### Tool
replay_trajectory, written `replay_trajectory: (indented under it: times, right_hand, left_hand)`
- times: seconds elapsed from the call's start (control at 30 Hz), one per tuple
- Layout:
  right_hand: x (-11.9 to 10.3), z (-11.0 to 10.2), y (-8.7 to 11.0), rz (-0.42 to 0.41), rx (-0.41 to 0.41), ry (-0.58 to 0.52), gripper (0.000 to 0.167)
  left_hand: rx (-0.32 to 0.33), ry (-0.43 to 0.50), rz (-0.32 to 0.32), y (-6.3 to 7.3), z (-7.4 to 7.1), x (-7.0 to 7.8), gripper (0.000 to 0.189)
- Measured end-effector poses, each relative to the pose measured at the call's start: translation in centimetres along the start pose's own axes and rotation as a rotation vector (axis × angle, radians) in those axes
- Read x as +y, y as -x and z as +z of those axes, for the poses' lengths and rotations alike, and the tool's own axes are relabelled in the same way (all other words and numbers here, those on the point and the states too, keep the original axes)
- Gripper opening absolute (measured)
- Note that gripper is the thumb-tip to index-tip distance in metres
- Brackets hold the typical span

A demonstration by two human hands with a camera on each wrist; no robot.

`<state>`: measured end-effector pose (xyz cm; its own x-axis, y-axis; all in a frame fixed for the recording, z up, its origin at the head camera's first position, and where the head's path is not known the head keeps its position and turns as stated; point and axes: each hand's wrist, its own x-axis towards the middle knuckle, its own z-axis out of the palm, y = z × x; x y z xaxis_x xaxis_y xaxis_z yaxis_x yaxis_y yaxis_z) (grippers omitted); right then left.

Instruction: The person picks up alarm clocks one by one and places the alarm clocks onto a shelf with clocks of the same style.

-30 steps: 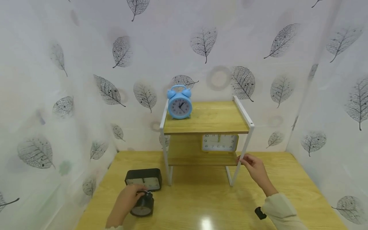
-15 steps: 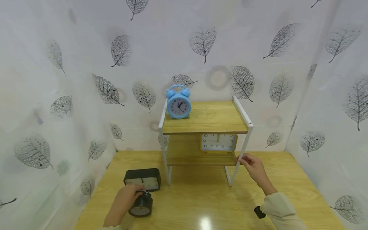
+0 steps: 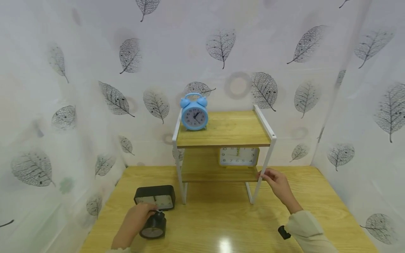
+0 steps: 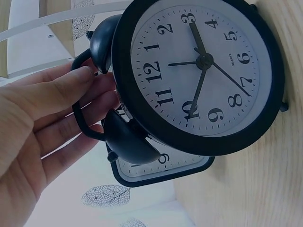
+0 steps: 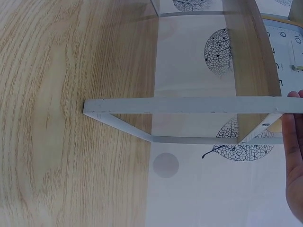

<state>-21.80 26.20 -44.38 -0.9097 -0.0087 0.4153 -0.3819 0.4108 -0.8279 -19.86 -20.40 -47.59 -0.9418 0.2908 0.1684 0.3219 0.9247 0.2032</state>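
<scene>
My left hand (image 3: 134, 221) pinches the carrying handle (image 4: 81, 116) of a black twin-bell alarm clock (image 3: 154, 226), thumb in front and fingers behind. In the left wrist view the clock's round white dial faces the camera. Its feet stand on the wooden table (image 3: 209, 218). Right behind it is a black rectangular clock (image 3: 164, 199), partly covered by hand and alarm clock. At the right, my right hand (image 3: 278, 184) grips the white front leg (image 5: 189, 105) of a two-tier shelf (image 3: 227, 130) near the lower board. Only part of that hand shows in the right wrist view.
On the shelf's top board, at the left, stands a light blue twin-bell alarm clock (image 3: 194, 116). A yellow-framed rectangular clock (image 3: 238, 157) sits on the lower board at the right. A small black object (image 3: 284, 232) lies near my right sleeve. Leaf-patterned sheeting (image 3: 269, 42) surrounds the table.
The head view has shifted slightly, so everything drifts a little left in it. Both hands keep their holds, and the clocks and shelf stay in place relative to one another.
</scene>
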Motion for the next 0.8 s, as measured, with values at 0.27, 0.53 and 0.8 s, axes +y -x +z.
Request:
replay_trajectory:
  times: [0.27,0.53,0.8]
  right_hand:
    - [-0.2,0.0,-0.2,0.019,-0.005,0.010,0.015]
    - [-0.2,-0.1,-0.1,0.018,-0.006,-0.003,0.015]
    - [-0.6,0.0,0.0,0.021,-0.002,-0.013,0.015]
  left_hand:
    - [-0.015,-0.011,-0.005,-0.1,-0.1,-0.2,0.012]
    - [-0.019,-0.019,0.011,-0.4,-0.5,0.2,0.010]
    - [0.001,-0.039,0.022,-1.0,-1.3,1.0,0.008]
